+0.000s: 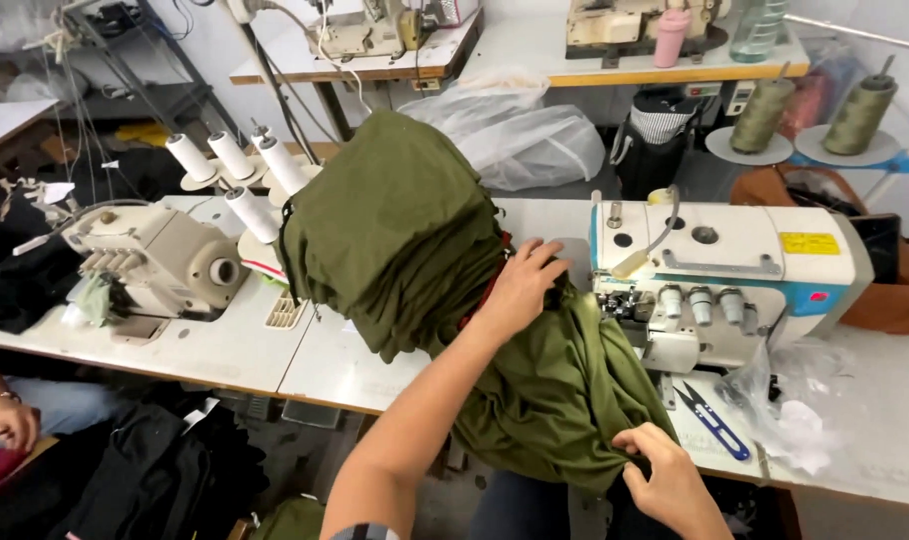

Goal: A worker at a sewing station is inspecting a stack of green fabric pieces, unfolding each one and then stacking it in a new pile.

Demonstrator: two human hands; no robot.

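Our right hand (670, 480) pinches the olive fabric's (535, 390) hem at the desk's (225, 350) near edge; our left hand (523, 285) presses flat, open, on the stack beyond.

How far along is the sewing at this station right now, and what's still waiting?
Looks done: hard to tell; a tall stack of olive fabric sits left of the overlock machine, sewn or not.
In hand: the left hand presses on that stack while the right hand pinches the edge of an olive piece hanging over the table edge.
Left: nothing visibly lies under the needle; blue thread snips lie unused.
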